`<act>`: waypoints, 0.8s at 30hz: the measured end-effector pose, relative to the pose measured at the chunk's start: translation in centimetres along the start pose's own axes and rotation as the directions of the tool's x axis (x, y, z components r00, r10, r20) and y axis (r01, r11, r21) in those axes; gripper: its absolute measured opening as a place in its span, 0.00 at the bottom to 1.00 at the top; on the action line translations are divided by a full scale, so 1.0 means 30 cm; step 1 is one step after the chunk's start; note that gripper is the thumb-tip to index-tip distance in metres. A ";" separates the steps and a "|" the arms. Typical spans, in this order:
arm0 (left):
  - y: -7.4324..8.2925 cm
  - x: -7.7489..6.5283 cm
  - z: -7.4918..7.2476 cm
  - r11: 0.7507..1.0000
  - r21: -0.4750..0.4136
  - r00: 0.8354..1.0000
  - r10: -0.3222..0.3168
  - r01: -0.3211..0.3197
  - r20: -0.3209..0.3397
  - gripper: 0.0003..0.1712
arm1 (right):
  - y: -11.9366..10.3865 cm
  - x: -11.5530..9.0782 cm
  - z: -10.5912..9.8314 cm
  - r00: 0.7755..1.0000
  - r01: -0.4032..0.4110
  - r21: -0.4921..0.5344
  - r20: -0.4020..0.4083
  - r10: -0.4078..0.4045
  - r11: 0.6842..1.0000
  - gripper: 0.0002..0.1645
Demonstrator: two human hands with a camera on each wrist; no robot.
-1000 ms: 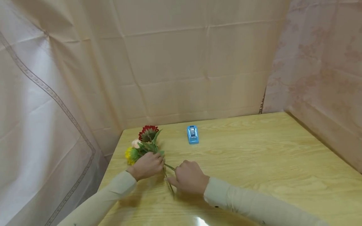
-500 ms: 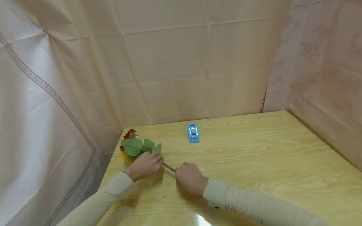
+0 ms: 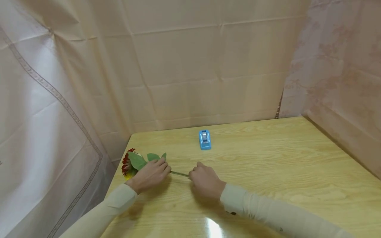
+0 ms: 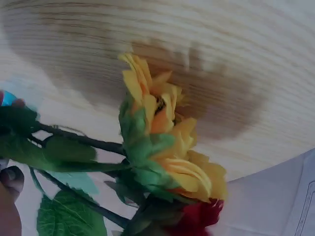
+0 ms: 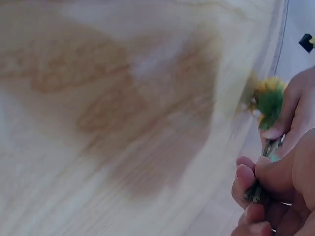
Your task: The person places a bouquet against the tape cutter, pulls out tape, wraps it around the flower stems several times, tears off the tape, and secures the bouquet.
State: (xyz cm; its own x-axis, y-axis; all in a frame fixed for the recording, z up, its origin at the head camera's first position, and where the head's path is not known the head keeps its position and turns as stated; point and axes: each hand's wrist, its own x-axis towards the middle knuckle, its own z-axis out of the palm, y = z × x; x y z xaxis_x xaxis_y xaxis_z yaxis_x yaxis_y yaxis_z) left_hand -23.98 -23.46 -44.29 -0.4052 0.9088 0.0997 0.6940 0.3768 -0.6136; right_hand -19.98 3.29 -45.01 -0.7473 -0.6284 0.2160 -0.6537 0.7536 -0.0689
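My left hand [image 3: 153,175] grips a small bunch of flowers by the stems, just below the leaves. A dark red flower [image 3: 126,164] and a green leaf [image 3: 137,161] show past that hand in the head view. In the left wrist view a yellow flower [image 4: 172,142] faces the table, with part of a red one [image 4: 197,219] beneath it in the picture. My right hand [image 3: 206,180] pinches the lower ends of the stems [image 5: 253,191] between thumb and fingers. A short length of bare stems [image 3: 179,174] runs between the two hands, low over the table.
A blue tape dispenser [image 3: 204,139] stands toward the back of the wood-grain table [image 3: 268,158]. Pale cloth [image 3: 184,66] hangs behind the table and along both sides.
The stems, earlier crossed and spread apart, now lie together in one line. The bunch has turned, bringing leaves to the top, and the flower heads sit lower left. My right hand shifted slightly right.
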 end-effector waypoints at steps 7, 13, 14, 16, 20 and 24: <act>0.011 0.029 -0.012 0.954 -0.286 0.995 -0.100 0.088 -0.029 0.06 | 0.066 -0.022 0.009 0.998 0.032 0.059 -0.051 -0.029 0.998 0.09; 0.022 0.066 -0.047 0.901 -0.414 0.992 -0.124 0.125 0.028 0.04 | 0.106 -0.037 0.006 0.996 0.079 0.152 -0.063 -0.070 0.985 0.10; 0.023 0.072 -0.052 0.894 -0.429 0.991 -0.131 0.133 0.034 0.05 | 0.113 -0.040 0.003 0.995 0.081 0.166 -0.065 -0.071 0.983 0.09; 0.023 0.083 -0.060 0.877 -0.455 0.987 -0.152 0.154 0.041 0.06 | 0.127 -0.045 -0.003 0.996 0.073 0.195 -0.070 -0.060 0.978 0.07; 0.026 0.096 -0.067 0.856 -0.483 0.980 -0.197 0.183 0.022 0.06 | 0.147 -0.057 -0.017 0.996 0.069 0.232 -0.075 -0.053 0.970 0.04; 0.035 0.105 -0.072 0.826 -0.522 0.975 -0.215 0.212 0.056 0.08 | 0.159 -0.070 -0.023 0.995 0.079 0.231 -0.071 -0.065 0.970 0.05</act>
State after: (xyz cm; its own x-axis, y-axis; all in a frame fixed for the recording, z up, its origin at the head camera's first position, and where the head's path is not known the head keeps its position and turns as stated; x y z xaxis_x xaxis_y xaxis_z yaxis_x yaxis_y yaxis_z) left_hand -23.24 -19.81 -42.93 -0.5779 0.7948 0.1851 0.7978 0.5980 -0.0771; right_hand -21.45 8.34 -45.12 -0.6931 -0.6605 0.2888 -0.7209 0.6364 -0.2745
